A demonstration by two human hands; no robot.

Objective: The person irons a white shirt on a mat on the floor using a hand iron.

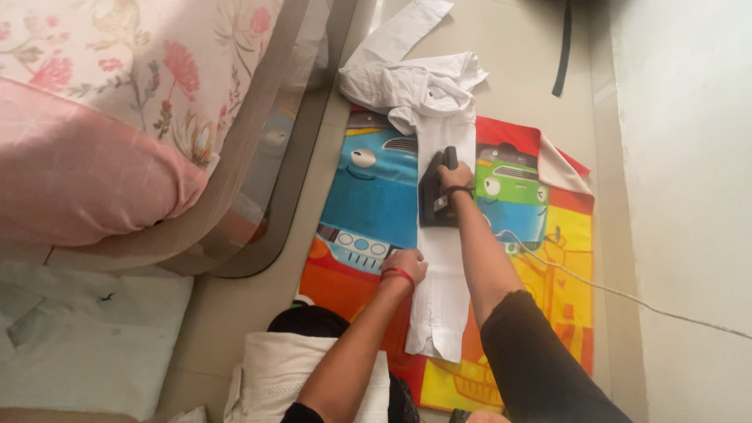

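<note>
The right hand (454,177) was closed round the handle of a dark, heavy-looking clothes iron (437,196) on the sleeve of a soft white cotton shirt (439,258). The left hand (406,263) pinned the limp sleeve's edge below the iron, atop a colourful cartoon-print mat (368,196).

The right hand (454,177) wraps the iron (435,196), so the handle is mostly covered and the soleplate faces down, out of sight. The shirt (439,157) hides the middle of the mat (368,204) beneath. The cord (627,296) runs off the right edge. Both arms are cut by the bottom edge, and the bed (117,117) runs off the top and left.
</note>
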